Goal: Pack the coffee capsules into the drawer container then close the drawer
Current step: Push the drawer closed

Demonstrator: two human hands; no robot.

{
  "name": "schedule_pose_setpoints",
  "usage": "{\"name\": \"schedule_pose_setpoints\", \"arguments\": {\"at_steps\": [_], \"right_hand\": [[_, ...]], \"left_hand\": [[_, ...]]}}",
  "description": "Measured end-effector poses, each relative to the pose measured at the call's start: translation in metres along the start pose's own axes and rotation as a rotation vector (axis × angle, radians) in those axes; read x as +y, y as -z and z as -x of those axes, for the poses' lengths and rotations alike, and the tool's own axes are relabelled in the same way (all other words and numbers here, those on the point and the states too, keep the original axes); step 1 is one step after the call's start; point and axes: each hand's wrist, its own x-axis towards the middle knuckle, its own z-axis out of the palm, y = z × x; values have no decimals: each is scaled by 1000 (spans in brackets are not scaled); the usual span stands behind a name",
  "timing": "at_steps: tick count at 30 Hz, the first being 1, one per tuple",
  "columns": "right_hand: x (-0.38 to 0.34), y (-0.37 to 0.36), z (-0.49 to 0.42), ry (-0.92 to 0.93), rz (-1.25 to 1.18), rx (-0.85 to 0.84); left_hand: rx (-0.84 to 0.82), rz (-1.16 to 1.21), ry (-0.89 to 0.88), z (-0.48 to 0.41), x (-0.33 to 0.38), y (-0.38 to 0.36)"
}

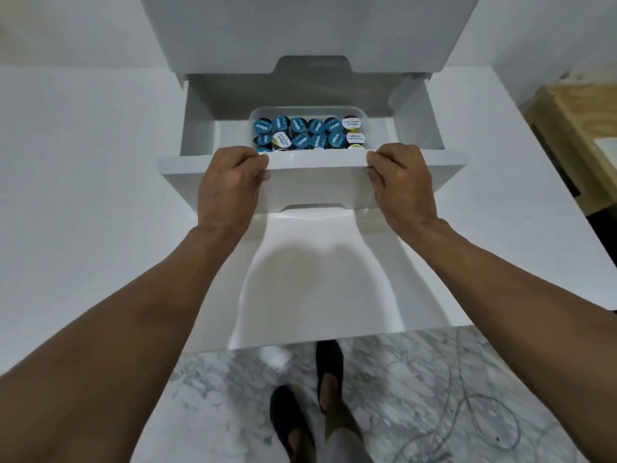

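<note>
Both hands — left hand (230, 185), right hand (399, 182) — curl their fingers over the open drawer (317, 182) front; coffee capsules (309, 133) fill the clear container (362, 111) inside.

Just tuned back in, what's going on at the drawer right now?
A person grips the front edge of the open white drawer with the left hand and the right hand, fingers curled over its rim. Inside sits a clear container filled with coffee capsules, mostly blue-lidded, a few white and yellow. The drawer is not yet closed.
</note>
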Motion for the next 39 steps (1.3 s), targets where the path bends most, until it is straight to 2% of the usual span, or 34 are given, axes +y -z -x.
{"name": "schedule_pose_setpoints", "arguments": {"at_steps": [18, 24, 27, 31, 35, 39], "right_hand": [[30, -36, -83, -9, 41, -10], [38, -54, -96, -137, -85, -37], [41, -52, -98, -96, -28, -28], [47, -50, -105, -28, 110, -111], [45, -51, -117, -47, 172, -161], [45, -58, -125, -37, 212, -122]], "left_hand": [[-79, -67, 26, -87, -24, -26], [-34, -50, 18, -99, -36, -38], [5, -53, -16, -100, -44, -44], [-82, -155, -90, -106, -57, -49], [-98, -136, -86, -115, -57, -50], [-68, -143, -64, -125, -57, -54]]}}
